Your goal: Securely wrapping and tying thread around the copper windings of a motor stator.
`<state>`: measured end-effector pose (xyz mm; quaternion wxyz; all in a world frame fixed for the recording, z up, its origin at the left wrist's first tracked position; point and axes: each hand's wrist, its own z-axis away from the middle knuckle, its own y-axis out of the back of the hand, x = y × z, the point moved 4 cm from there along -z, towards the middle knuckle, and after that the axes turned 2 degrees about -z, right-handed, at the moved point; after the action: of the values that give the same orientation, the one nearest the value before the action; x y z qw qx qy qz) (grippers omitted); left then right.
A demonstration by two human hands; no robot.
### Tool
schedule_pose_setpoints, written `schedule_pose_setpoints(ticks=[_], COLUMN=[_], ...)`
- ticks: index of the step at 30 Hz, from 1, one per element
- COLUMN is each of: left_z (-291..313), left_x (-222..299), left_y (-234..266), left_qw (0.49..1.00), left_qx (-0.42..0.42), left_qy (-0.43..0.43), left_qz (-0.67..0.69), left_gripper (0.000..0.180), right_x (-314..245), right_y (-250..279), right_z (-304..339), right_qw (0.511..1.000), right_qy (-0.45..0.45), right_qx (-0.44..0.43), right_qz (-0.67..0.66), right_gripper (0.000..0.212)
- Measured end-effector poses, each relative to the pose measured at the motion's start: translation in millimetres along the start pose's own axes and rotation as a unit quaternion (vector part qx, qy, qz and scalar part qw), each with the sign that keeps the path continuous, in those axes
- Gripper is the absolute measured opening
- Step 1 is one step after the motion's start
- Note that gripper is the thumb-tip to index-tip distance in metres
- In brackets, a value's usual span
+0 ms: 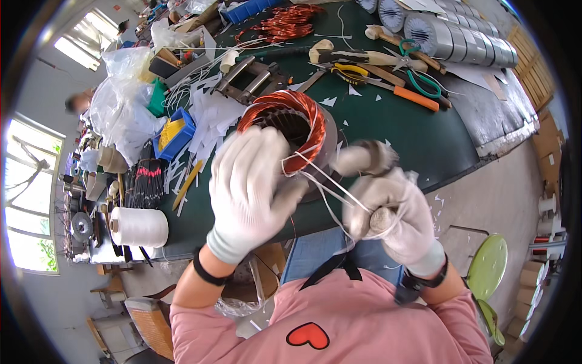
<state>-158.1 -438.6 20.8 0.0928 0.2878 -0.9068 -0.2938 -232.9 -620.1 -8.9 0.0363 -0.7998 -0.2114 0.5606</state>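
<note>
A motor stator (330, 133) stands near the table's front edge, its top ringed by a bundle of red-orange copper wire (316, 115). My left hand (245, 182), in a white knit glove, lies on the near left side of the winding with fingers stretched and thumb apart. White lacing cord (330, 177) comes off the winding's near side in taut strands. It leads to my right hand (394, 212), also gloved, which is closed around the cord to the right of the stator. A blurred pale and dark shape (367, 158) lies just above that hand; I cannot make it out.
Scissors with green handles (421, 70), yellow-handled pliers (351, 71) and an orange-handled tool (416, 98) lie at the far right. Metal stator cores (461, 41) sit behind them. To the left are a white thread spool (139, 227), a blue bin (176, 136) and paper strips. A green chair (488, 267) stands right.
</note>
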Motion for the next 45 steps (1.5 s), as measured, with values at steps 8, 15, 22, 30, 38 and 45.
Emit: schedule_pose_setpoints(ticks=[8,15,22,30,38,45], left_z=[-12.6,-14.8,-12.5,4.8,-9.7,-38.1], left_x=[-26.0,-5.5,-3.9,-41.8,-36.9,-35.6], left_y=[-11.2,-17.3,-17.3,-11.7,-18.7,-20.7], left_qw=[0.979,0.974,0.986,0.983,0.972,0.899], left_qx=[-0.154,-0.146,-0.129,-0.142,-0.205,-0.334], left_qy=[-0.024,0.115,0.019,0.011,0.006,0.196], left_qz=[0.132,0.129,0.099,0.112,0.117,0.205], left_gripper=[0.030,0.010,0.010,0.019,0.019,0.028], right_x=[82.4,74.4,8.4,4.5,-17.4,49.3], right_y=[-23.6,6.1,35.0,99.3,140.8,-27.1], right_z=[6.9,37.8,38.3,155.9,146.7,9.7], right_qw=[0.998,0.944,0.990,0.763,0.814,0.899], right_qy=[-0.042,-0.168,0.083,-0.265,-0.146,-0.331], right_qx=[0.048,0.265,0.114,0.583,0.454,0.002], right_qz=[0.013,-0.105,0.011,0.087,0.332,-0.288], right_gripper=[0.037,0.027,0.030,0.030,0.035,0.035])
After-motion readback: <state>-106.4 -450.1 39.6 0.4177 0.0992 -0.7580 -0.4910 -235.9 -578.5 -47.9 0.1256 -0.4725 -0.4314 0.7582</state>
